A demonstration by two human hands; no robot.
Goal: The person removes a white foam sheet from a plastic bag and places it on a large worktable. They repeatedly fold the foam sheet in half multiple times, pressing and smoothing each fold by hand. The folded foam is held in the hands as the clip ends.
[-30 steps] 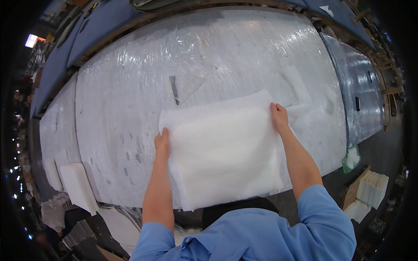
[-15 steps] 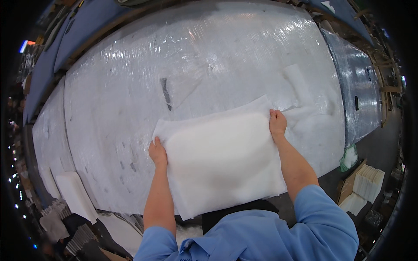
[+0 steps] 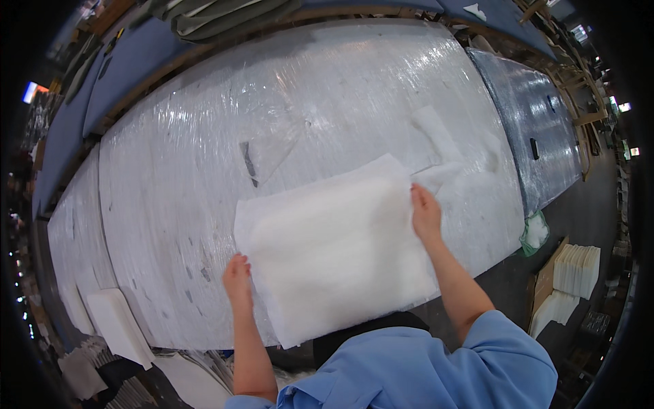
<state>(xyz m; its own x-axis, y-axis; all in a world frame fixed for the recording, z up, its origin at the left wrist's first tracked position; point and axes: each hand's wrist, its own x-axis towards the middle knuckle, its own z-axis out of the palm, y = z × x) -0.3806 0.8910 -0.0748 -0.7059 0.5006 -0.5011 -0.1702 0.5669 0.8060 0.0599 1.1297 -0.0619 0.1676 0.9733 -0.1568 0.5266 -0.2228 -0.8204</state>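
Observation:
A soft white padded cushion (image 3: 340, 252), roughly square with a thin loose edge, lies in front of me at the near side of the plastic-covered table. My left hand (image 3: 238, 281) is at its left edge, with the fingers curled on the thin border. At the right edge, below the far right corner, my right hand (image 3: 426, 213) pinches the border between thumb and fingers. The cushion's near side reaches my body, and its underside is hidden.
Wrinkled clear film covers the wide pale table (image 3: 170, 191). A white foam slab (image 3: 119, 324) leans at the lower left. Stacked white sheets (image 3: 575, 271) and a green bag (image 3: 535, 232) sit at the right. Blue-topped benches (image 3: 136, 75) run along the far side.
My left hand has moved down the cushion's left edge. The cushion's far border, raised and stretched earlier, now lies flatter. The view has shifted slightly.

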